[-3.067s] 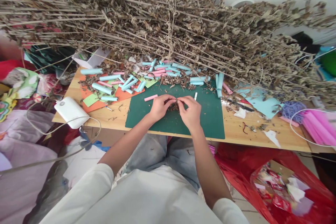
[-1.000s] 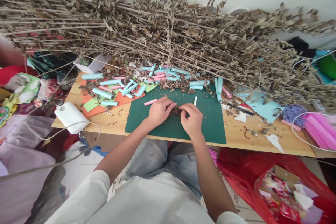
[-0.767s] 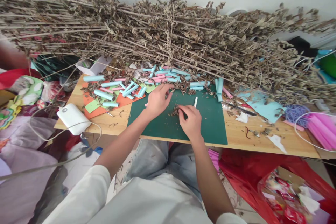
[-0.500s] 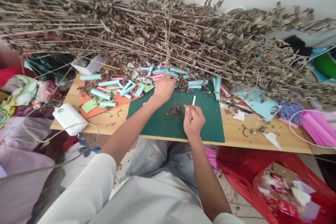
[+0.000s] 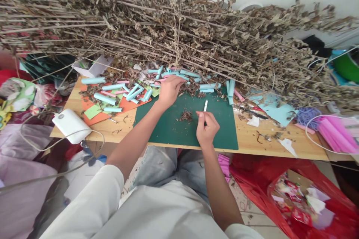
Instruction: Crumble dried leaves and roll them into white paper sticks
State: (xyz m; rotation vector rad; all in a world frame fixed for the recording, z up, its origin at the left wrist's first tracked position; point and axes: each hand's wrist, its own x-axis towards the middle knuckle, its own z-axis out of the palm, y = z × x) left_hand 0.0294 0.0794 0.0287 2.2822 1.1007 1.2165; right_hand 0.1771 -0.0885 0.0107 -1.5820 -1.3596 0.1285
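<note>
My left hand (image 5: pixel 169 91) is over the far edge of the green cutting mat (image 5: pixel 165 130), beside blue and pink paper rolls (image 5: pixel 187 74) and dried leaf bits (image 5: pixel 192 89). Its fingers are bent together toward the thumb; whatever is between them is hidden. My right hand (image 5: pixel 207 129) is closed around a slim white stick (image 5: pixel 206 105), whose upper end sticks up above the fist. A small heap of crumbled dried leaves (image 5: pixel 186 115) lies on the mat between my hands.
A large bundle of dried stalks (image 5: pixel 157 33) spans the back of the table. Orange paper (image 5: pixel 97 117) and more rolls are at the left, near a white power bank (image 5: pixel 71 126). Purple yarn (image 5: pixel 308 116) and a black pen-like tool (image 5: pixel 256 114) lie right. A red bag (image 5: pixel 252 175) hangs below.
My left hand has drawn slightly left, its fingers now more together above the leaf bits. My right hand still grips the white stick in nearly the same place. The view has shifted a little.
</note>
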